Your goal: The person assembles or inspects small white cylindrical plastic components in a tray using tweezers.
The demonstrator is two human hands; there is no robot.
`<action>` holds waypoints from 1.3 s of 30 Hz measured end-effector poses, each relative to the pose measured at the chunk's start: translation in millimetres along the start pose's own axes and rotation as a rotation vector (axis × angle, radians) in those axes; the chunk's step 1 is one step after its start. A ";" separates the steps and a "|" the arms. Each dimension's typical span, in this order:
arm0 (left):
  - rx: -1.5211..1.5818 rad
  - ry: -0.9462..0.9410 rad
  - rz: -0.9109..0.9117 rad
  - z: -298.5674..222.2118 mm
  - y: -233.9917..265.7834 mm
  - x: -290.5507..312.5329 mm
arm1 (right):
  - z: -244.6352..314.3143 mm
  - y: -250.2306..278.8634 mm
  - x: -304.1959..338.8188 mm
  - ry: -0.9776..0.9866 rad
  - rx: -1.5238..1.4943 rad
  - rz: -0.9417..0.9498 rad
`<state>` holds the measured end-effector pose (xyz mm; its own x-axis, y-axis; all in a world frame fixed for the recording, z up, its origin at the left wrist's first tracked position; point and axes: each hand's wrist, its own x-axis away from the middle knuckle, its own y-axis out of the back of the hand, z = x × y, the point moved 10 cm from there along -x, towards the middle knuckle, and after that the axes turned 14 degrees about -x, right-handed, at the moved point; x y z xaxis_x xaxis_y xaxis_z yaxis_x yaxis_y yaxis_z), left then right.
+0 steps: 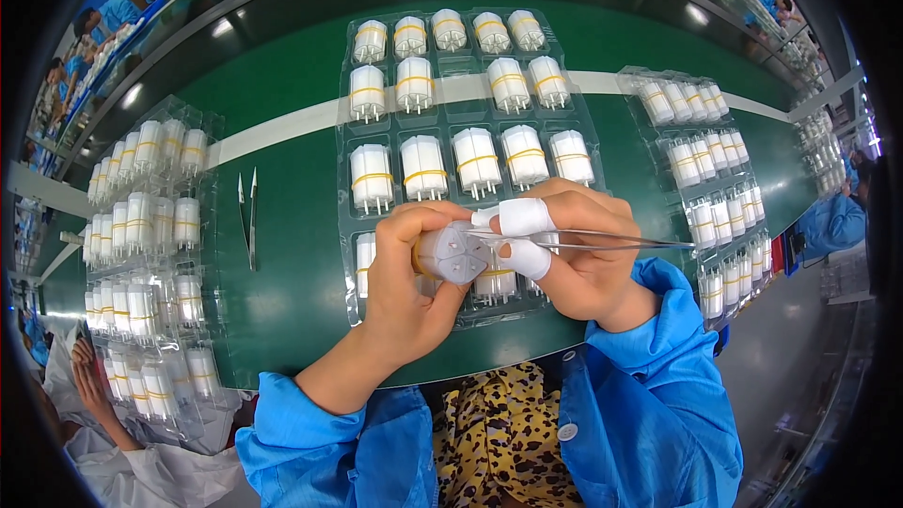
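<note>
My left hand [407,287] is closed round a white cylindrical part [456,257] with a yellow band, its round end face turned up toward me. In my right hand [585,249] is a pair of metal tweezers [640,242], pinched between thumb and forefinger, both wrapped in white tape. The tweezers' tips reach the end face of the part; what they grip there is too small to tell. Just beyond both hands lies a clear plastic tray [458,115] with rows of similar white, yellow-banded parts, pins pointing toward me. Some of its pockets hold nothing.
Stacked trays of the same parts stand at left [141,226] and right [701,165]. A second pair of tweezers [249,218] lies on the green table [292,287], left of the middle tray. Another person's hand [89,381] shows at lower left. More people in blue work farther off.
</note>
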<state>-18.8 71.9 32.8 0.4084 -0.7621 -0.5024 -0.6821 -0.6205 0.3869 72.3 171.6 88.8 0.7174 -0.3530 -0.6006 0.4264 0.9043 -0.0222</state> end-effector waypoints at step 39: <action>0.097 -0.135 -0.037 -7.0 -0.6 -2.0 | 9.9 -0.5 -1.4 0.016 0.024 -0.024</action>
<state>-14.9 72.4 39.0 0.3533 -0.7033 -0.6168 -0.7262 -0.6219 0.2932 76.5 169.3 97.6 0.6981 -0.3702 -0.6129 0.4565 0.8896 -0.0173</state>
